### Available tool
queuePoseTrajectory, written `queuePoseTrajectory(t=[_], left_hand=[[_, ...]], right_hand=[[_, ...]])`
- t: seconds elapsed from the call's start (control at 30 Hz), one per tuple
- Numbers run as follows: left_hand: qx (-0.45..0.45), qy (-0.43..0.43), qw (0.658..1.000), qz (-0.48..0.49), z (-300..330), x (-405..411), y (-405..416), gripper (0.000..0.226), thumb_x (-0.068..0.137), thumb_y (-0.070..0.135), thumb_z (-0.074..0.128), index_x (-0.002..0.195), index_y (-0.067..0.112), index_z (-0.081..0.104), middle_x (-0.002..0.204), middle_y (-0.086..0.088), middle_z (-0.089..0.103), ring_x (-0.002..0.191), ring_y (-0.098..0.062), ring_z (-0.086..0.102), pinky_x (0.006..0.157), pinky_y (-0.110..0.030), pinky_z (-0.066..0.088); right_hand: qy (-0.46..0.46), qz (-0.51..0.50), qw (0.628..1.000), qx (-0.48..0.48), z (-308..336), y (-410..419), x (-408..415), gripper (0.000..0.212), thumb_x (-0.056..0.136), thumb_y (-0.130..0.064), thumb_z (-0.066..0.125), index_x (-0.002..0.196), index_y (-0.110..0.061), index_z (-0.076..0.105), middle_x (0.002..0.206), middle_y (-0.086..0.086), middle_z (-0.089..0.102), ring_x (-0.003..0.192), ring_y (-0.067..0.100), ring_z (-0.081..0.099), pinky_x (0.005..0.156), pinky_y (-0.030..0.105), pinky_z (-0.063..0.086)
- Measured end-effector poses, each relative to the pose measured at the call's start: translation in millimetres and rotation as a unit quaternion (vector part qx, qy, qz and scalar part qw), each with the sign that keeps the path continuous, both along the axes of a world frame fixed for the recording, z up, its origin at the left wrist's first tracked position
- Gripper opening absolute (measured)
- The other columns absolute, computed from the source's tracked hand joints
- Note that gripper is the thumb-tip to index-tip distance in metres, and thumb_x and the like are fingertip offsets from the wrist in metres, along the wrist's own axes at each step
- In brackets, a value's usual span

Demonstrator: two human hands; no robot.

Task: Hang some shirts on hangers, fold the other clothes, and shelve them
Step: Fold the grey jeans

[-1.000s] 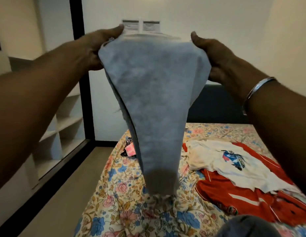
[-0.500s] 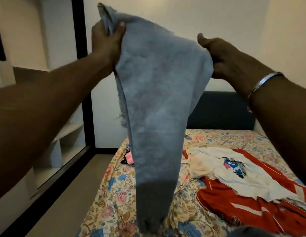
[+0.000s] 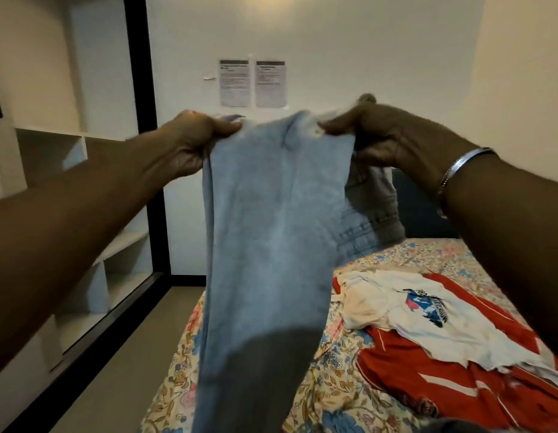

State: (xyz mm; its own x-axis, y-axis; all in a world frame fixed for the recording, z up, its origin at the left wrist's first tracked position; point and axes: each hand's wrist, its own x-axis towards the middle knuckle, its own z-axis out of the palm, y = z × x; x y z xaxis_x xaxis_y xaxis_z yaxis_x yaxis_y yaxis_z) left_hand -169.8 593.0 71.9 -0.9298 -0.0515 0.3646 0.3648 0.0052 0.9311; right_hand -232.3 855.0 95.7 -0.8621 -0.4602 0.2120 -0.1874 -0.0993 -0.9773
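Observation:
I hold a pair of light blue jeans (image 3: 271, 232) up in front of me over the bed. My left hand (image 3: 193, 142) grips the top edge on the left and my right hand (image 3: 377, 132) grips it on the right. The denim hangs down long, its lower end in shadow near the bedsheet. A folded part with the waistband droops behind my right hand. On the bed to the right lie a white printed T-shirt (image 3: 427, 310) and, under it, a red jersey (image 3: 427, 379).
The bed (image 3: 343, 392) has a floral sheet and a dark headboard (image 3: 421, 207). White open shelves (image 3: 84, 245) with a black frame stand on the left, past a strip of floor (image 3: 124, 364). Two papers (image 3: 252, 82) hang on the far wall.
Both hands have come down and closer together with the jeans. The cloth, spread wide and high before, now hangs narrower, and the wall papers show above it.

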Motion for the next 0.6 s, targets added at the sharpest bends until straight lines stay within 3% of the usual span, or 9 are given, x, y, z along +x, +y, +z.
queuePoseTrajectory(t=[0.07, 0.13, 0.2, 0.27, 0.3, 0.33, 0.4, 0.5, 0.6], left_hand=[[0.012, -0.024, 0.999, 0.044, 6, -2, -5, 0.033, 0.098, 0.006, 0.06, 0.131, 0.005, 0.062, 0.11, -0.008, 0.071, 0.078, -0.01, 0.073, 0.065, -0.024, 0.06], [0.007, -0.011, 0.995, 0.094, 10, -6, -4, 0.032, 0.092, 0.009, 0.071, 0.123, 0.006, 0.063, 0.116, -0.011, 0.07, 0.081, -0.012, 0.071, 0.067, -0.025, 0.061], [0.004, 0.023, 0.99, 0.138, 12, -7, 5, 0.034, 0.087, 0.012, 0.078, 0.115, 0.01, 0.059, 0.106, -0.008, 0.066, 0.085, -0.014, 0.068, 0.071, -0.028, 0.062], [0.024, 0.062, 0.983, 0.169, 16, -7, 12, 0.048, 0.084, 0.016, 0.082, 0.123, 0.013, 0.052, 0.108, -0.005, 0.062, 0.093, -0.015, 0.065, 0.071, -0.029, 0.06], [0.038, 0.082, 0.982, 0.167, 18, -7, 15, 0.057, 0.083, 0.017, 0.083, 0.129, 0.015, 0.048, 0.11, -0.003, 0.059, 0.095, -0.014, 0.063, 0.067, -0.027, 0.059], [0.037, 0.1, 0.981, 0.163, 17, -5, 15, 0.066, 0.082, 0.016, 0.084, 0.134, 0.018, 0.043, 0.11, 0.0, 0.056, 0.095, -0.012, 0.061, 0.062, -0.024, 0.057], [-0.088, 0.112, 0.971, 0.191, 15, -4, 13, 0.079, 0.078, 0.014, 0.086, 0.137, 0.024, 0.035, 0.107, 0.005, 0.049, 0.093, -0.009, 0.055, 0.058, -0.019, 0.052], [-0.299, 0.073, 0.917, 0.253, 1, -5, -2, 0.074, 0.08, 0.018, 0.085, 0.138, 0.023, 0.04, 0.119, -0.002, 0.05, 0.101, -0.016, 0.055, 0.07, -0.02, 0.048], [-0.233, 0.068, 0.926, 0.289, -5, -10, -16, 0.059, 0.084, 0.029, 0.082, 0.132, 0.021, 0.049, 0.121, -0.005, 0.054, 0.103, -0.019, 0.06, 0.071, -0.025, 0.054]], right_hand=[[-0.026, -0.076, 0.985, 0.151, -7, 2, -4, 0.018, 0.094, 0.002, 0.049, 0.094, 0.009, 0.065, 0.095, 0.022, 0.071, 0.082, 0.028, 0.072, 0.07, 0.036, 0.062], [-0.04, -0.131, 0.969, 0.205, -4, 10, -5, 0.02, 0.093, 0.0, 0.05, 0.104, 0.01, 0.063, 0.106, 0.022, 0.067, 0.093, 0.03, 0.069, 0.073, 0.037, 0.061], [-0.066, -0.144, 0.986, 0.058, 0, 20, -10, 0.023, 0.092, -0.005, 0.061, 0.113, 0.005, 0.06, 0.106, 0.016, 0.066, 0.093, 0.027, 0.071, 0.075, 0.036, 0.062], [-0.072, -0.087, 0.988, -0.11, -5, 20, -10, 0.031, 0.087, -0.01, 0.072, 0.114, 0.002, 0.062, 0.101, 0.015, 0.071, 0.088, 0.027, 0.074, 0.072, 0.039, 0.062], [-0.055, -0.057, 0.99, -0.116, -13, 16, -12, 0.028, 0.087, -0.011, 0.073, 0.11, 0.002, 0.064, 0.097, 0.014, 0.073, 0.086, 0.027, 0.075, 0.071, 0.039, 0.062], [-0.03, -0.051, 0.996, -0.063, -23, 9, -13, 0.02, 0.088, -0.009, 0.072, 0.104, 0.002, 0.066, 0.091, 0.013, 0.074, 0.082, 0.026, 0.074, 0.07, 0.037, 0.062], [0.035, -0.15, 0.984, 0.087, -33, -2, -18, 0.016, 0.086, -0.005, 0.074, 0.099, 0.002, 0.067, 0.094, 0.014, 0.074, 0.08, 0.023, 0.071, 0.073, 0.038, 0.062], [0.091, -0.26, 0.948, 0.16, -27, -1, -23, 0.054, 0.082, -0.014, 0.081, 0.127, -0.002, 0.055, 0.117, 0.019, 0.067, 0.093, 0.025, 0.069, 0.087, 0.049, 0.059], [0.121, -0.237, 0.963, 0.033, -22, 0, -23, 0.095, 0.081, -0.018, 0.083, 0.156, -0.016, 0.025, 0.137, 0.017, 0.053, 0.108, 0.027, 0.064, 0.087, 0.047, 0.059]])
